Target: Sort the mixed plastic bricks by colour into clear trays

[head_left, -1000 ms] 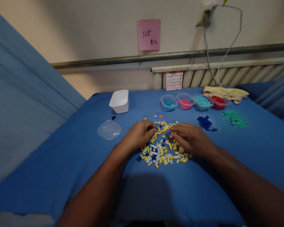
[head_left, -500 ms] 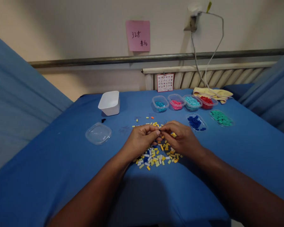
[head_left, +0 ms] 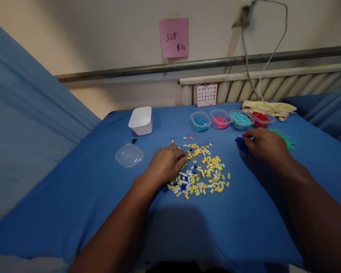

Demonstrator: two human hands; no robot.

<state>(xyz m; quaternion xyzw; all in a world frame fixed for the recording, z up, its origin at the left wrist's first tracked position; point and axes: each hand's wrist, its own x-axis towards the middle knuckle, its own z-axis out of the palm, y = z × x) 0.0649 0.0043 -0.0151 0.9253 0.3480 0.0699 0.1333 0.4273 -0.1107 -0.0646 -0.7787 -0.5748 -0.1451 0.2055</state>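
The left hand [head_left: 165, 163] rests at the left edge of a loose spread of small toy bricks [head_left: 202, 174] on the blue-covered counter [head_left: 102, 204]. Its fingers are bent, with the thumb close to the forefinger; whether anything is pinched there cannot be told. The spread is mostly yellow and white, with a few dark blue bricks [head_left: 183, 187] mixed in, and an orange brick [head_left: 191, 138] lies just beyond its far edge.

The right hand [head_left: 268, 146] is well apart from the left, its curled fingertips at a shallow clear tray [head_left: 235, 145] of dark blue bricks. The fingers cover part of the contents, so it is unclear whether they grasp a brick. Green bricks [head_left: 287, 140] lie beyond this hand, partly hidden by it.

Along the back stand four clear tubs [head_left: 191, 120] in a row, holding, from left to right, teal bricks [head_left: 200, 123], pink bricks [head_left: 221, 121], turquoise bricks [head_left: 241, 118] and red bricks [head_left: 260, 116]. A yellow cloth [head_left: 282, 109] lies behind the red ones. On the left sit a white tub [head_left: 141, 123], some black pieces [head_left: 134, 141] and a clear lid [head_left: 130, 155].
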